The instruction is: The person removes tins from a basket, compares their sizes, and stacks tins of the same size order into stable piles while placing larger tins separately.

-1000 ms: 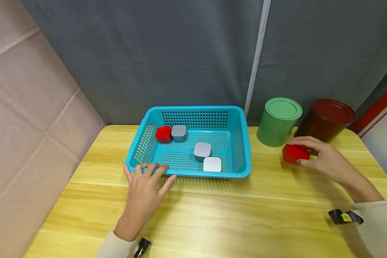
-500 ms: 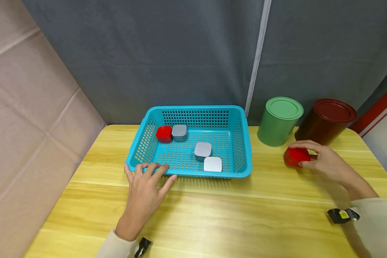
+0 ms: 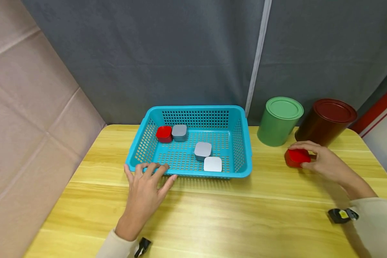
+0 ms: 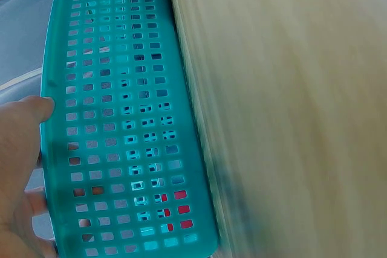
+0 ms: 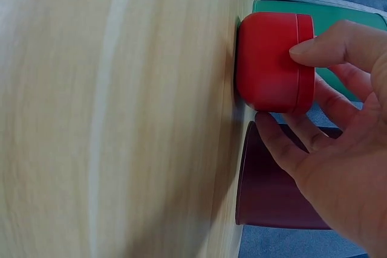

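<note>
A small red lidded box [image 3: 297, 158] with rounded corners is at the right of the table, and my right hand [image 3: 324, 163] pinches it. In the right wrist view, the thumb presses one side of the red box [image 5: 272, 61] near its lid while the fingers are round the other; its base looks to be on the table. My left hand [image 3: 145, 193] grips the near rim of the turquoise basket [image 3: 188, 172] at its left end, fingers hooked over. Inside lie another red box [image 3: 164, 134], two grey boxes [image 3: 179, 133] and a white-topped one [image 3: 213, 164].
A green can [image 3: 278, 123] and a dark red can [image 3: 325, 122] stand behind the right hand. A grey curtain [image 3: 180, 53] hangs behind the table, and a pale cloth panel [image 3: 32, 125] closes off the left. Bare wood [image 3: 225, 222] shows in front of the basket.
My right hand and the red box have shifted very slightly nearer to me and to the right. The left hand keeps its place on the basket rim.
</note>
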`<state>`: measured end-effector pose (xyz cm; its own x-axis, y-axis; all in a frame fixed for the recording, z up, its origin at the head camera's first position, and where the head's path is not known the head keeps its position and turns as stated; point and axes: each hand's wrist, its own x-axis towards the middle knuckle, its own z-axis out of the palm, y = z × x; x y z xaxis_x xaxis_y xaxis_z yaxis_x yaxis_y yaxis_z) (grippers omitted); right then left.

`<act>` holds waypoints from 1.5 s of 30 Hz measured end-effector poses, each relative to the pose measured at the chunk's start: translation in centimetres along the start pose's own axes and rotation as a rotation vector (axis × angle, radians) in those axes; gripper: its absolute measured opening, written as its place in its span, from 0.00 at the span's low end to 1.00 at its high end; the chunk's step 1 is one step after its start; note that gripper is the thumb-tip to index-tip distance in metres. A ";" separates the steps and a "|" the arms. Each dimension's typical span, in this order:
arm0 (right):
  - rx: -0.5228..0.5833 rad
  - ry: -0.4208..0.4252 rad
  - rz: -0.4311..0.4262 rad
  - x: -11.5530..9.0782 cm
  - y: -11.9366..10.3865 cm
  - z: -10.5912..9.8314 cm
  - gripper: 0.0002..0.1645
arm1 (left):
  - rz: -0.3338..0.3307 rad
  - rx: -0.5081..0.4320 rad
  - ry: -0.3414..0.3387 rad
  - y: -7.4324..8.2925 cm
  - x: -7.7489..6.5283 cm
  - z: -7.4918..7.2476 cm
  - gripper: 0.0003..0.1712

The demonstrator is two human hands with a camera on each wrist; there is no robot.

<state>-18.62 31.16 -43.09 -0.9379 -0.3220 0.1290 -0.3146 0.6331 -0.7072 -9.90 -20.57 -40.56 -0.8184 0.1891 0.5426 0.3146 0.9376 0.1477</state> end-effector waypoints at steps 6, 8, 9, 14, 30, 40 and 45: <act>0.018 0.006 -0.038 0.0 0.0 0.1 0.30 | 0.005 0.004 0.005 -0.1 0.0 0.0 0.21; 0.019 0.012 -0.052 -0.1 0.0 0.1 0.30 | 0.003 0.003 0.004 0.0 0.0 0.1 0.21; 0.022 0.015 -0.059 -0.1 0.0 0.1 0.30 | 0.002 0.004 0.003 0.0 0.0 0.1 0.21; 0.048 0.014 -0.065 -0.4 -0.1 0.1 0.30 | -0.002 -0.002 -0.002 0.1 0.0 0.0 0.20; -0.085 0.085 -0.173 -0.3 -3.7 0.0 0.37 | 0.010 0.004 0.016 0.0 0.0 0.0 0.20; -0.064 0.065 -0.116 0.7 -8.1 0.2 0.37 | 0.001 -0.003 0.004 0.1 0.0 0.0 0.20; -0.027 0.044 -0.139 1.4 -9.8 0.4 0.37 | 0.004 -0.007 0.010 0.1 0.0 0.0 0.20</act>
<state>-16.84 24.21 -36.29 -0.8903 -0.3773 0.2549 -0.4452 0.6036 -0.6614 -9.87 -20.50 -40.55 -0.8123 0.1893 0.5517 0.3211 0.9348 0.1520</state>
